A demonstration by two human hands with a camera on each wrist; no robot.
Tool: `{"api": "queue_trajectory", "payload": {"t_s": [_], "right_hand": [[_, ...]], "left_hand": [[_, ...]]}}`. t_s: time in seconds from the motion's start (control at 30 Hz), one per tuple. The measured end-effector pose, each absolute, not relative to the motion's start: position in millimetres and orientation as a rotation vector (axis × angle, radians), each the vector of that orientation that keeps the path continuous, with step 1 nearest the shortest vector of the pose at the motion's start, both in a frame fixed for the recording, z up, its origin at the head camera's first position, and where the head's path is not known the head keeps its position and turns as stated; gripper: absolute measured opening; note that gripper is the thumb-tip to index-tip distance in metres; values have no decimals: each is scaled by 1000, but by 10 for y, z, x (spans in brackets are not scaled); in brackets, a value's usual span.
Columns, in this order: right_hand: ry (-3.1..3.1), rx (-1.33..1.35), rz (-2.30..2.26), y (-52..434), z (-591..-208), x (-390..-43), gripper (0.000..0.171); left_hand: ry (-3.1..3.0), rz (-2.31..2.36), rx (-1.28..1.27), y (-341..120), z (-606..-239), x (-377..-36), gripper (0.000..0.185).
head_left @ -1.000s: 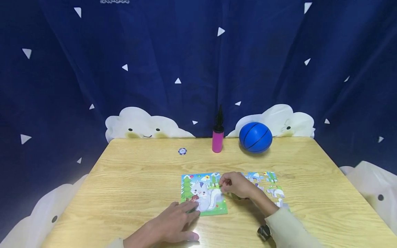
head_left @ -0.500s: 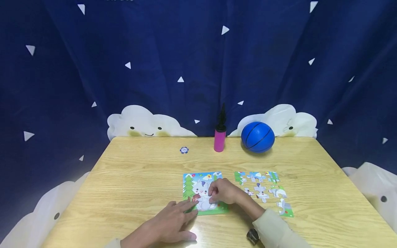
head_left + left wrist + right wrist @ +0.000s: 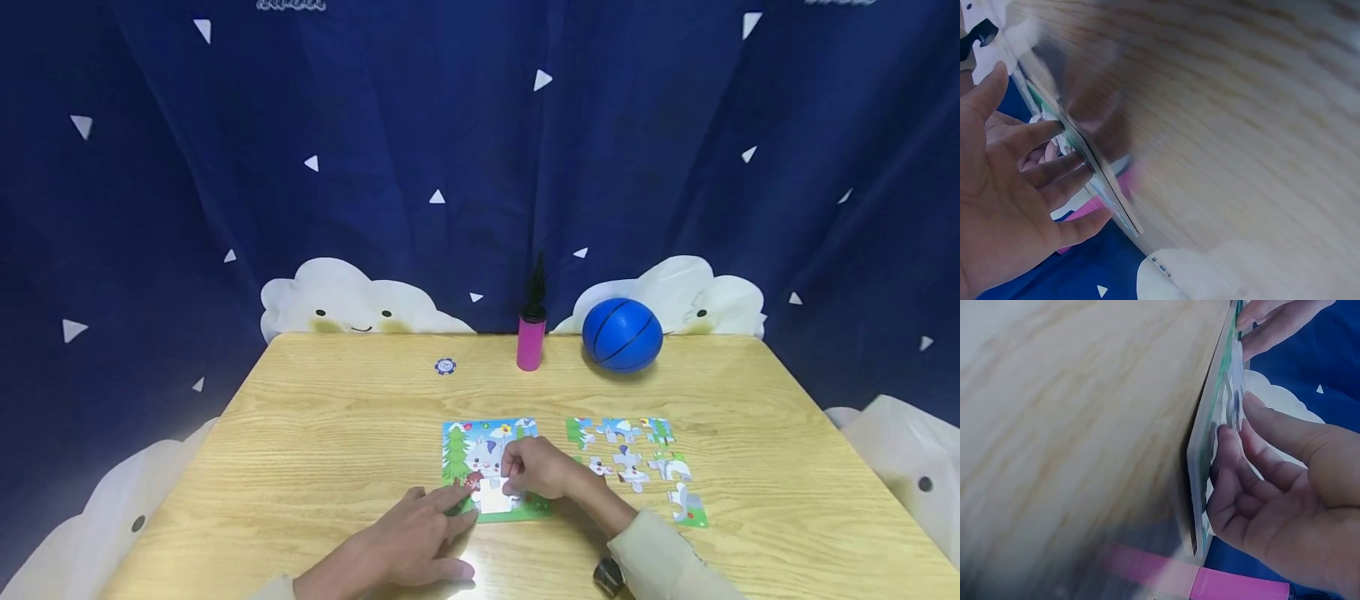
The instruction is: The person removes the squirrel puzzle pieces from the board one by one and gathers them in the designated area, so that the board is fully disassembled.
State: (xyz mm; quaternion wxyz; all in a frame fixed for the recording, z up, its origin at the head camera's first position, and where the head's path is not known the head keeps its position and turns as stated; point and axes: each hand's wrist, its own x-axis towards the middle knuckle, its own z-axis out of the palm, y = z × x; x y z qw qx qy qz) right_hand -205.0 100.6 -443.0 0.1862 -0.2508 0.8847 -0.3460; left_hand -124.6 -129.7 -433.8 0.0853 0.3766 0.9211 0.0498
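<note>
A squirrel jigsaw puzzle [image 3: 486, 450] lies in its flat board on the wooden table. My left hand [image 3: 417, 537] is spread at its lower left, with fingertips resting on the puzzle's edge and the thumb on the table side. Over the puzzle's middle right, my right hand [image 3: 542, 467] pinches a puzzle piece [image 3: 1236, 384] between thumb and curled fingers; in the right wrist view it stands slightly off the board [image 3: 1200, 450]. Below those fingers a piece-shaped patch [image 3: 494, 497] looks bright white; I cannot tell whether it is glare. Part of the puzzle is hidden by both hands.
Several loose puzzle pieces [image 3: 632, 471] lie to the right of the board. Farther back stand a pink hand pump [image 3: 530, 340] and a blue ball [image 3: 622, 335], with a blue-and-white chip [image 3: 445, 367] to their left. A dark blue curtain [image 3: 375, 150] hangs behind the table.
My right hand has moved left from the gap beside the loose pieces onto the puzzle. The bright white patch has appeared below its fingers. My left hand has stayed put.
</note>
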Motion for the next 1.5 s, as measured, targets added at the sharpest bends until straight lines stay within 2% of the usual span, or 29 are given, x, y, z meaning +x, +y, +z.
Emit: {"api": "queue_trajectory", "payload": {"t_s": [0.47,1.5], "right_hand": [[2423,-764,-1090,1180,-4368,-2134,3],[2416,-676,-1093,2489,-4262,-2061,9]], "left_hand": [[2781,89,1176,-1293,-4382,-1279,64],[2770,131,1165,-1281,-4383,-1295,63]]}}
